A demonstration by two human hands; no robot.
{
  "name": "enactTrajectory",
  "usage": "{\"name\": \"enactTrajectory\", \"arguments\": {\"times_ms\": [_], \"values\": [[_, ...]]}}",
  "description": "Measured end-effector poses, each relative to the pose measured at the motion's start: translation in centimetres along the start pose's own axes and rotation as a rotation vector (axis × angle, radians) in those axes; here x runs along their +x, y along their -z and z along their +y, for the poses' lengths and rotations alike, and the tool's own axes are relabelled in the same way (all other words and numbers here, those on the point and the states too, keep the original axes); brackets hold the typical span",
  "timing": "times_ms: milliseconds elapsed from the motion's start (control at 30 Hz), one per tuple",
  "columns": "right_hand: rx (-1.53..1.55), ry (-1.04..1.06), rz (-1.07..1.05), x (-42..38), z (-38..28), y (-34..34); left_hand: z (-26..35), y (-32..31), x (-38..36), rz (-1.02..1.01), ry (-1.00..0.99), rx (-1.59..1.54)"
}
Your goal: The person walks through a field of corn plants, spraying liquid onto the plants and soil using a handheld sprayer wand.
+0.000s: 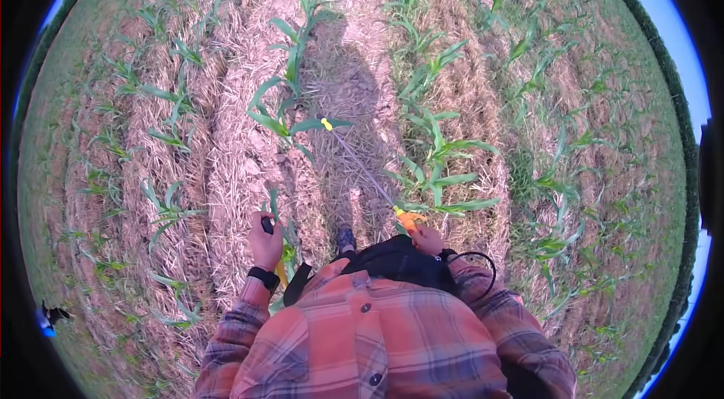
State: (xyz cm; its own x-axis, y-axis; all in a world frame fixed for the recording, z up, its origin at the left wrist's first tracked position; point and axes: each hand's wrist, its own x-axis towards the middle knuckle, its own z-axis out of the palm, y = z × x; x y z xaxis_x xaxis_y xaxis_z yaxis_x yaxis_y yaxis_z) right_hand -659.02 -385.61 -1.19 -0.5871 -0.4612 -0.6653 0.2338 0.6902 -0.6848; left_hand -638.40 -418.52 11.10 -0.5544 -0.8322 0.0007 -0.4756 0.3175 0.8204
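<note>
My right hand [427, 239] grasps the orange handle [411, 219] of a thin, straight metal wand [363, 168]; my left hand [265, 244] is closed around a black grip [267, 225]. The wand slants forward-left, yellow nozzle [326, 124] farthest out, over a straw-strewn soil strip [354, 86] with open room between the left green leafy row [292, 67] and right green leafy row [436, 146].

Held in the right hand [427, 239]: spray wand [362, 168] with orange grip [409, 219], yellow collar [398, 211] and thin, straight lance. Angled forward and leftward above straw-strewn soil [354, 90], with yellow nozzle [326, 124] at far end, beside a long green leaf [307, 126]. Held in the left hand [266, 244]: black handle [267, 225], partly hidden by fingers, full shape unclear.
</note>
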Motion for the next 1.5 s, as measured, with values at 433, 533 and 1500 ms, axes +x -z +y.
{"name": "enactTrajectory", "arguments": {"times_ms": [433, 533, 1500], "values": [[-0.327, 0.467, -0.306, 8.0, -9.5, 1.4, 0.6, -1.5, 5.9, 0.105, 0.004, 0.087], [-0.271, 0.400, -0.203, 10.1, -9.3, 4.5, 2.0, -3.5, 8.2, 0.103, -0.030, 0.101], [0.970, -0.150, 0.873, 18.0, -3.4, 28.2, 16.7, -19.1, 26.2, -0.037, -0.143, 0.103]]}}
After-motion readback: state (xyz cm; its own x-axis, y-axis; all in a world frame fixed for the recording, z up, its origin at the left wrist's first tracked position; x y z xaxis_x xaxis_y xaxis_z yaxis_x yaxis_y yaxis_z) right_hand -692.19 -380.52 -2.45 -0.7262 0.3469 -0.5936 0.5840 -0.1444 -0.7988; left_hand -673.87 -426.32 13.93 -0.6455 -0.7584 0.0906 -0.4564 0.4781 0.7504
